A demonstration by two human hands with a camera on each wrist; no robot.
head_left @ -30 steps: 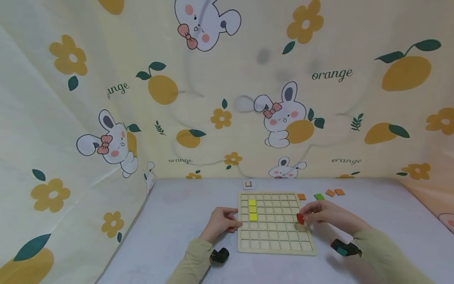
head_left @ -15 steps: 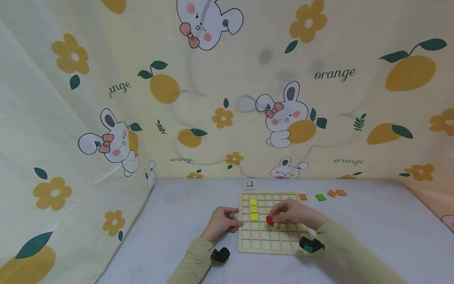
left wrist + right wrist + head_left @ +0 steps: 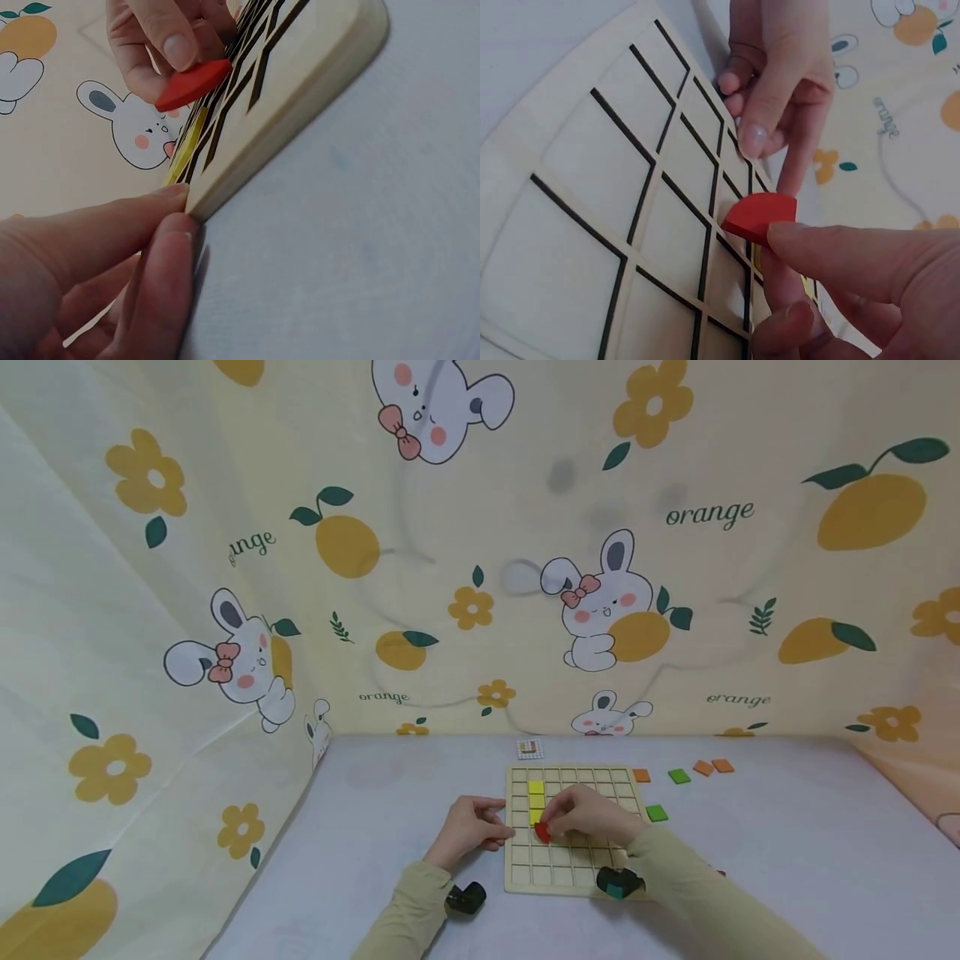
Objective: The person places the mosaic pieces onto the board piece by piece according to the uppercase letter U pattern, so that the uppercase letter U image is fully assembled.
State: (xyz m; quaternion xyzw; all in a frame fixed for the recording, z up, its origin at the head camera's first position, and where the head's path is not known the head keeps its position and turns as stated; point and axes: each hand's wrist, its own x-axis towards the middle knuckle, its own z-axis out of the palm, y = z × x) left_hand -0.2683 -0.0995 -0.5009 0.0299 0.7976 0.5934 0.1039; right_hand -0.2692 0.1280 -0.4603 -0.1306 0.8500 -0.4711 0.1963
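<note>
A wooden grid board (image 3: 555, 882) lies on the table, with yellow square tiles (image 3: 536, 787) in a column near its left side. At the board's left edge my left hand (image 3: 467, 831) grips the rim between thumb and fingers; its thumb (image 3: 142, 217) shows up close in the left wrist view. Over the board, my right hand (image 3: 592, 814) pinches a red quarter-round tile (image 3: 761, 212) between thumb and fingertips. The red tile is tilted, just below the yellow column. Whether it touches the board cannot be told. The right hand covers part of the grid.
A small patterned card (image 3: 529, 749) lies behind the board. Orange tiles (image 3: 723, 766) and a green tile (image 3: 678, 776) lie at the back right. Another green tile (image 3: 657, 812) sits by the board's right edge. A red bit (image 3: 722, 873) peeks out beside the right sleeve.
My right hand has carried the red tile leftward across the board, from its right edge to below the yellow tiles. The left hand stays at the left edge.
</note>
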